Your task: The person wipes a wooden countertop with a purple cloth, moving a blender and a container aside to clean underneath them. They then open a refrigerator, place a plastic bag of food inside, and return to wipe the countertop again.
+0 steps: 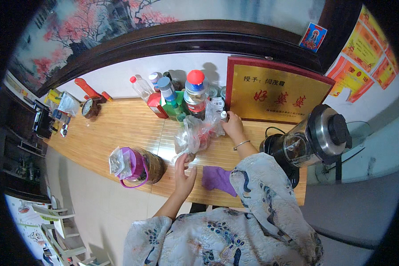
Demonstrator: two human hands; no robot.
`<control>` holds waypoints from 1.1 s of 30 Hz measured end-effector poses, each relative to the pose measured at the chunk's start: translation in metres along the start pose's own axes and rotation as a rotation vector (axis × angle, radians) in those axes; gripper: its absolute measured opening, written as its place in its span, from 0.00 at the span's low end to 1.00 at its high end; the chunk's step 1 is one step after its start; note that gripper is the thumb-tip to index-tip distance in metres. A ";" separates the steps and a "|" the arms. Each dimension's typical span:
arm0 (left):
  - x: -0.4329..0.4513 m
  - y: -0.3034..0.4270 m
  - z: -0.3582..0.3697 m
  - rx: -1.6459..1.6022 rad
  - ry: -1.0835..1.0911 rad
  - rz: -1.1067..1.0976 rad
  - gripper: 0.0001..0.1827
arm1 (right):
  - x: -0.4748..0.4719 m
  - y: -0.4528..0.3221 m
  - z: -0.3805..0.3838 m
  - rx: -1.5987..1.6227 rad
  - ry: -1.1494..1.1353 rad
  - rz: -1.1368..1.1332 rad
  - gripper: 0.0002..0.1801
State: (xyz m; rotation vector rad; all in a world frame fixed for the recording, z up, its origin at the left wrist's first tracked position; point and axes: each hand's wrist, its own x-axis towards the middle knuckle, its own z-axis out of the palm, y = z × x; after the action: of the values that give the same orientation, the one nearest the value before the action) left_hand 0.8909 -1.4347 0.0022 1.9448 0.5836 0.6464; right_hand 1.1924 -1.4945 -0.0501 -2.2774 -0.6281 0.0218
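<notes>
A clear plastic bag (pixel 194 133) with some red showing through lies bunched on the wooden table. My left hand (pixel 185 178) is at its near edge, thumb apart from the fingers, fingertips at or touching the plastic. Beyond the bag's right side, my right hand (pixel 234 126) reaches to a small white-capped bottle (pixel 223 115). Its fingertips are beside the bottle and the bag; whether they grip either is hidden. A purple cloth (pixel 218 179) lies between my forearms. Left of my left hand stands a large jar (pixel 154 166) with a purple lid and handle, small packets on top.
Bottles and boxes, among them a red-topped container (pixel 196 83) and a green box (pixel 181 103), stand along the wall. A framed gold plaque (pixel 272 89) bearing writing leans behind. At right is a glass-and-steel appliance (pixel 302 143). A brown pot (pixel 90 108) sits far left on the wooden table (pixel 126 121).
</notes>
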 end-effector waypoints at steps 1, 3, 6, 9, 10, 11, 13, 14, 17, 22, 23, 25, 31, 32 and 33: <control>-0.003 -0.004 -0.001 0.015 0.031 0.008 0.33 | 0.000 -0.002 0.001 -0.009 -0.023 -0.001 0.29; -0.006 -0.012 0.000 0.036 0.087 0.022 0.32 | -0.001 -0.004 -0.002 -0.037 -0.067 0.001 0.29; -0.012 -0.015 0.000 0.019 0.078 -0.007 0.32 | 0.000 0.015 0.007 0.098 -0.036 0.009 0.26; -0.015 -0.015 -0.001 0.011 0.062 -0.011 0.32 | -0.002 0.022 0.001 0.142 -0.033 0.014 0.25; -0.015 -0.017 -0.001 0.010 0.064 -0.010 0.32 | -0.001 0.024 -0.003 0.148 -0.028 0.025 0.25; -0.014 -0.021 -0.001 0.008 0.066 -0.009 0.32 | 0.000 0.026 -0.008 0.153 -0.022 0.037 0.24; -0.014 -0.020 -0.002 0.007 0.063 -0.015 0.32 | 0.001 0.026 -0.022 0.137 -0.022 0.043 0.24; -0.013 -0.019 -0.002 0.007 0.058 -0.021 0.32 | 0.001 0.025 -0.030 0.114 -0.027 0.037 0.24; -0.006 -0.019 0.001 0.001 0.040 -0.002 0.33 | 0.001 0.020 -0.048 0.137 -0.039 0.070 0.22; -0.004 -0.017 0.006 -0.033 0.056 -0.011 0.33 | 0.007 -0.022 -0.078 0.315 0.006 -0.052 0.19; -0.004 -0.020 0.007 -0.047 0.060 -0.023 0.33 | 0.013 -0.030 -0.079 0.349 0.025 -0.127 0.20; -0.004 -0.022 0.008 -0.066 0.053 -0.039 0.33 | 0.031 -0.038 -0.070 0.385 0.109 -0.283 0.23; -0.013 -0.022 -0.004 -0.051 0.061 -0.008 0.32 | 0.060 -0.097 -0.072 0.258 0.051 -0.247 0.23; -0.015 -0.026 -0.007 -0.039 0.057 -0.013 0.31 | 0.065 -0.094 -0.064 0.272 0.088 -0.309 0.22; -0.016 -0.029 -0.009 -0.028 0.052 -0.017 0.31 | 0.070 -0.091 -0.056 0.226 0.084 -0.294 0.22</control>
State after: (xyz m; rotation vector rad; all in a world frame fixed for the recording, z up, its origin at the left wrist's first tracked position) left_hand 0.8694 -1.4269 -0.0239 1.8999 0.6196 0.6932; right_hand 1.2257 -1.4472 0.0635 -1.9419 -0.8642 -0.1386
